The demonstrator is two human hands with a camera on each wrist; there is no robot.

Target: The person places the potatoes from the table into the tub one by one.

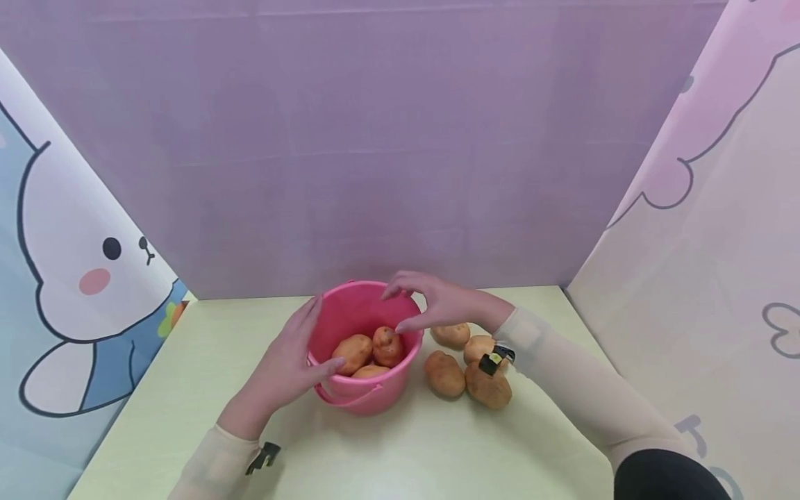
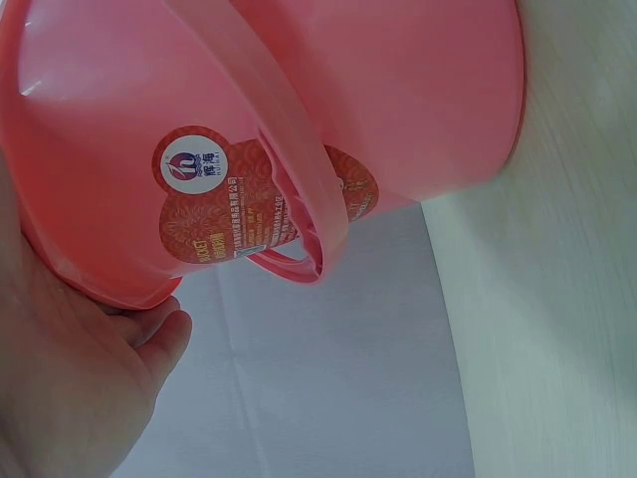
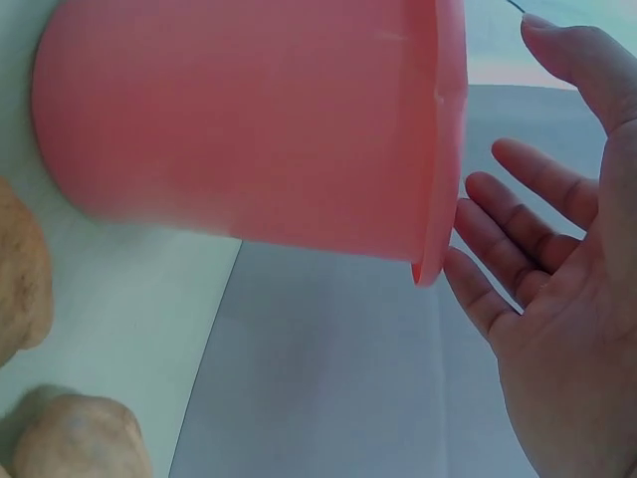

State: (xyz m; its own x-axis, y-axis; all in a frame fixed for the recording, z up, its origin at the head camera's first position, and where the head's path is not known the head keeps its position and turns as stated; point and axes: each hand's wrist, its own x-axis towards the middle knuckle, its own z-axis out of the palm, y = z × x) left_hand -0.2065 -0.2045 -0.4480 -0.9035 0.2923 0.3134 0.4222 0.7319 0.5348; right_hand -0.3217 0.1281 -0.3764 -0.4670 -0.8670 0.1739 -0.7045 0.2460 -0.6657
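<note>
A pink bucket (image 1: 359, 401) stands upright on the table, with three potatoes (image 1: 353, 353) visible inside. At its left rim rests my left hand (image 1: 284, 361), fingers extended along the side and thumb over the near edge. My right hand (image 1: 437, 300) hovers over the right rim with fingers spread and loosely bent, holding nothing. In the right wrist view, its fingertips (image 3: 483, 189) are close to the rim; whether they touch cannot be told. The bucket's handle (image 2: 323, 204) hangs down across a printed label (image 2: 229, 204) in the left wrist view.
Several loose potatoes (image 1: 445, 375) lie on the pale table (image 1: 369, 458) right of the bucket, partly under my right forearm. A purple backdrop (image 1: 375, 139) rises behind the table. Cartoon-printed panels (image 1: 69, 278) flank both sides.
</note>
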